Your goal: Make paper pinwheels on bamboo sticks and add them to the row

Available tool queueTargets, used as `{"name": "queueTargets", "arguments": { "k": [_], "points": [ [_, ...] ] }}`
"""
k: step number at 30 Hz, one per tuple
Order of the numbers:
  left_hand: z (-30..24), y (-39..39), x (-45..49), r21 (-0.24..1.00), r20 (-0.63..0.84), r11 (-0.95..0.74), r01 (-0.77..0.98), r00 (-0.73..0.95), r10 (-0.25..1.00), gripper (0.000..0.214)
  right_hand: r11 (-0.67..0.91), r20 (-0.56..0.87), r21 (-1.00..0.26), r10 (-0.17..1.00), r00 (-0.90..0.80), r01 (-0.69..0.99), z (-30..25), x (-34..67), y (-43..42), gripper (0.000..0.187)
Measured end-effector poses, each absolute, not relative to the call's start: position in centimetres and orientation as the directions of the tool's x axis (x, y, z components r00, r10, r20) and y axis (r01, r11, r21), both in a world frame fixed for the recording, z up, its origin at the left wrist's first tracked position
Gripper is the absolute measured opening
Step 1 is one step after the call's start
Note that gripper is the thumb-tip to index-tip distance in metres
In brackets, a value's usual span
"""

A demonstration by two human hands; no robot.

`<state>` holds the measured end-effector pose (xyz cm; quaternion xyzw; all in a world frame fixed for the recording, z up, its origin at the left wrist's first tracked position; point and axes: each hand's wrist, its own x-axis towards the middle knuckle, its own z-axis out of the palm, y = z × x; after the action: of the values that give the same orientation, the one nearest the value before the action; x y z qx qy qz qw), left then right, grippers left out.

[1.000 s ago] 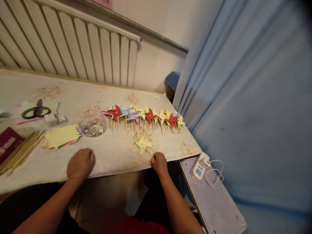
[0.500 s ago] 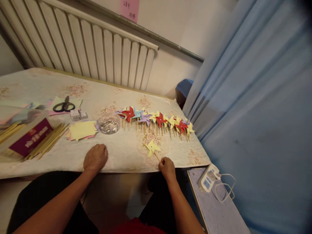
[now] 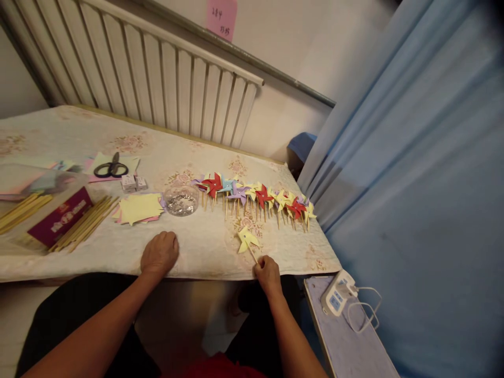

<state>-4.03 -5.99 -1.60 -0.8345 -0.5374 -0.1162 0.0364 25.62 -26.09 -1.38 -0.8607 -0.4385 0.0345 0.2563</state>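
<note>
My right hand (image 3: 266,273) pinches the lower end of a wooden stick that carries a yellow paper pinwheel (image 3: 247,239), held just above the table's front edge. My left hand (image 3: 159,254) rests as a loose fist on the flowered tablecloth (image 3: 71,136), nothing visible in it. A row of several finished pinwheels (image 3: 255,197) in red, yellow, purple and blue lies beyond the right hand. A small clear dish (image 3: 181,200) of shiny bits sits between the hands and the row.
Yellow paper squares (image 3: 137,208), loose wooden sticks (image 3: 84,224), a maroon packet (image 3: 59,216), two small boxes (image 3: 134,182) and scissors (image 3: 111,168) lie at the left. A radiator (image 3: 157,79) stands behind. A blue curtain (image 3: 413,157) hangs right, above a power strip (image 3: 336,298) on a side board.
The view has swung left and upward, showing more of the table's left side. My right hand still holds the yellow pinwheel's stick; the left fist has stayed in place.
</note>
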Motion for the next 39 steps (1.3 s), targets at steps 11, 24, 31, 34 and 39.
{"name": "queueTargets", "arguments": {
  "k": [11,24,31,34,39],
  "points": [
    [-1.4,-6.2,-4.1,0.078,0.231,-0.421,0.904,0.394,0.89,0.033,-0.404,0.15,-0.629,0.775,0.614,0.664,-1.3,22.1,-22.5,0.012],
    [-1.4,-6.1,-4.1,0.096,0.225,-0.435,0.895,0.406,0.886,0.034,-0.438,-0.149,-0.803,0.805,0.574,0.405,-1.5,19.6,-19.8,0.025],
    [-1.4,-6.2,-4.1,0.095,0.246,-0.435,0.895,0.402,0.882,0.034,-0.364,0.052,-0.658,0.852,0.521,0.66,-1.5,19.7,-19.6,0.024],
    [-1.4,-6.2,-4.1,0.093,0.239,-0.437,0.895,0.406,0.882,0.034,-0.373,0.066,-0.594,0.86,0.505,0.712,-1.4,19.6,-19.5,0.026],
    [-1.5,-6.2,-4.1,0.094,0.253,-0.433,0.896,0.4,0.881,0.034,-0.403,-0.003,-0.504,0.886,0.464,0.764,-0.6,19.3,-19.4,0.025]
  ]
}}
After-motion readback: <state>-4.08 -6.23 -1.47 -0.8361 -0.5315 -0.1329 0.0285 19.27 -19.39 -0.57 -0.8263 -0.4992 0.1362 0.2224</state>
